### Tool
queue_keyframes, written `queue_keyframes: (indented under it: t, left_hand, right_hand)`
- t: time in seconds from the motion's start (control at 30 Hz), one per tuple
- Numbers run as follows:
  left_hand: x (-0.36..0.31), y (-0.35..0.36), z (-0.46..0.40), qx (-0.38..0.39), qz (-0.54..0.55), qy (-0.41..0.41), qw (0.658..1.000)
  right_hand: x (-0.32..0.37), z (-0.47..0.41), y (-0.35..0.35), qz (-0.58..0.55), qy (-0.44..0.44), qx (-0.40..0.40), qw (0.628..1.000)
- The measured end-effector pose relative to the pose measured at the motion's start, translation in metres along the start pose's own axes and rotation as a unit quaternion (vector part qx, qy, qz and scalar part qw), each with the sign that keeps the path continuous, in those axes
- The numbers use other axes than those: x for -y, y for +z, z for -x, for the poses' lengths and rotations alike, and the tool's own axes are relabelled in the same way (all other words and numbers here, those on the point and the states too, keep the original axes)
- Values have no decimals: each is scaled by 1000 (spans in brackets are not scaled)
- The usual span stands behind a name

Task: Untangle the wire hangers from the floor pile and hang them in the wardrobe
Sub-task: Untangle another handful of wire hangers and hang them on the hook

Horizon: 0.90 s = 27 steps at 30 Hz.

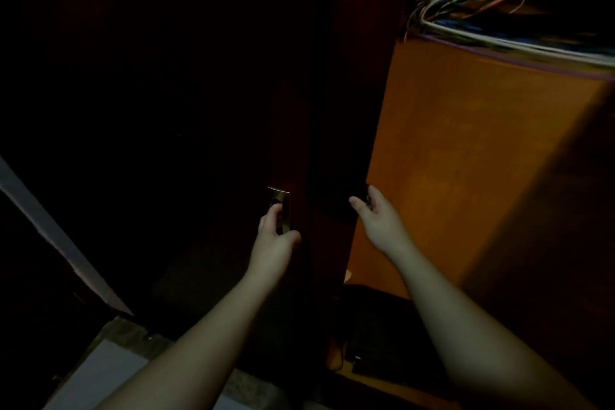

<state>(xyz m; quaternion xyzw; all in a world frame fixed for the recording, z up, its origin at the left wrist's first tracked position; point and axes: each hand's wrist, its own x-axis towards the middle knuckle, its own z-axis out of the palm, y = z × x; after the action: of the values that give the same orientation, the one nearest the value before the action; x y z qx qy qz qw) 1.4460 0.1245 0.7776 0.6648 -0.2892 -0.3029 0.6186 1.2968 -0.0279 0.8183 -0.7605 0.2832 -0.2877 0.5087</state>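
Both hands at the wardrobe doors; most of the scene lost in darkness.

Left hand (pixel 276 236) curled round the metal door handle (pixel 284 210) on the dark left door (pixel 166 110), handle partly covered by the fingers. Right hand (pixel 376 220) reaching to the edge of the right door (pixel 332 143), fingertips hidden behind that edge; grip not determinable. Wire hangers (pixel 499 20) bunched above and right of the right hand, inside the wardrobe, blurred and cut off at the frame edge; rail not visible. Orange inner panel (pixel 466 160) directly beyond the right hand. Dark, unidentifiable object (pixel 376 336) below the right forearm. Pale floor (pixel 109 369) below the left forearm.
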Motion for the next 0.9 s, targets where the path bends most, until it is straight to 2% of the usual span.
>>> queue_keyframes:
  t: [0.23,0.4,0.53,0.9]
  left_hand:
    - [2,3,4,64,24,-10,998]
    - [1,12,11,108,20,-8,994]
    - [3,23,17,130,26,-12,991]
    - [-9,73,38,173,49,-35,983]
  right_hand:
    - [-4,21,-26,33,47,-51,997]
    - [-9,40,-42,9,92,-102,990]
    - [-22,55,-52,59,126,-111,984]
    - [-31,77,-76,22,125,-172,977]
